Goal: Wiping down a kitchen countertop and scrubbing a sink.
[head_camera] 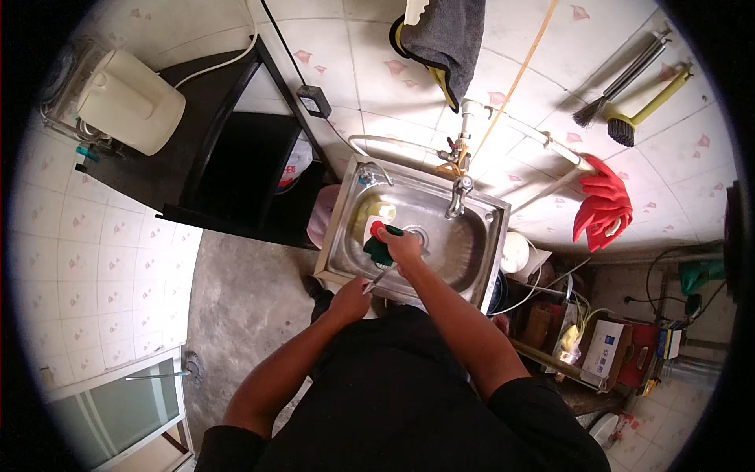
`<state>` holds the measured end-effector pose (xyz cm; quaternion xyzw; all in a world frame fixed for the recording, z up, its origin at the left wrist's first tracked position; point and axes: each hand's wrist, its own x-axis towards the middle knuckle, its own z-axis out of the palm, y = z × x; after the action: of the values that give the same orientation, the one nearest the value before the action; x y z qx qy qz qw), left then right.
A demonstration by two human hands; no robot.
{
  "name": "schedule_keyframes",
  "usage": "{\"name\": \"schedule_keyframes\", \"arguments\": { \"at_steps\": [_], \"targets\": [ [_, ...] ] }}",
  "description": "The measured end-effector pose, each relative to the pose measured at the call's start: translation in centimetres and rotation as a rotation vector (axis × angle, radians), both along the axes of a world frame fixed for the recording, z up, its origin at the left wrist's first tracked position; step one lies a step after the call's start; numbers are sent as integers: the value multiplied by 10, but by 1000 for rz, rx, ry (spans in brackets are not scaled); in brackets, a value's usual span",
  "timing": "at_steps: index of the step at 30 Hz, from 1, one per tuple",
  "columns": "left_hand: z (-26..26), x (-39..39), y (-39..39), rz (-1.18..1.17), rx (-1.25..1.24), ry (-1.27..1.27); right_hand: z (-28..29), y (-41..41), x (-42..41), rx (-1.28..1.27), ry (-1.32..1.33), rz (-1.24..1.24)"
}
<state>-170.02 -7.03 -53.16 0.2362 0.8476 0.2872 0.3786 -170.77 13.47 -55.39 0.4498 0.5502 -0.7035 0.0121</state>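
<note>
My left hand [352,301] grips a thin metal utensil [380,277], whose far end points into the stainless steel sink [451,262]; its exact kind cannot be told. Over the basin, my right hand [401,248] holds a dark green scouring pad or cloth [377,251] and touches a bottle's red cap [376,229]. Whether the bottle is also gripped is unclear. The bottle's pale body is partly hidden. Beside it in the basin lies a yellowish round thing [383,210]. Behind my hands, a metal faucet [459,197] stands at the sink's back rim.
Left of the sink stands a black shelf unit [236,159] bearing a cream plastic jug [133,103]. A grey towel [442,41], two brushes [622,127] and red rubber gloves [601,203] hang on the tiled wall. Boxes [607,351] crowd a rack at the right.
</note>
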Motion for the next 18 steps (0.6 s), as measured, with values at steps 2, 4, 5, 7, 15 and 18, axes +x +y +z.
{"name": "schedule_keyframes", "arguments": {
  "at_steps": [2, 4, 5, 7, 15, 18],
  "targets": [
    [5, 2, 4, 25, -37, 19, -4, 2, 0, -30, 22, -6],
    [7, 1, 6, 11, -40, 23, -3, 0, -1, 23, 7, 28],
    [8, 1, 7, -4, -45, 23, -2, 1, 2, 25, 9, 25],
    [10, 2, 5, 3, -31, 31, 6, 3, 10, -280, 169, -47],
    [28, 2, 13, 11, -44, -20, 18, 72, 70, 367, 28, -7],
    [47, 5, 25, -5, -62, -54, 33, 85, 80, 860, -9, -23]
  ]
}}
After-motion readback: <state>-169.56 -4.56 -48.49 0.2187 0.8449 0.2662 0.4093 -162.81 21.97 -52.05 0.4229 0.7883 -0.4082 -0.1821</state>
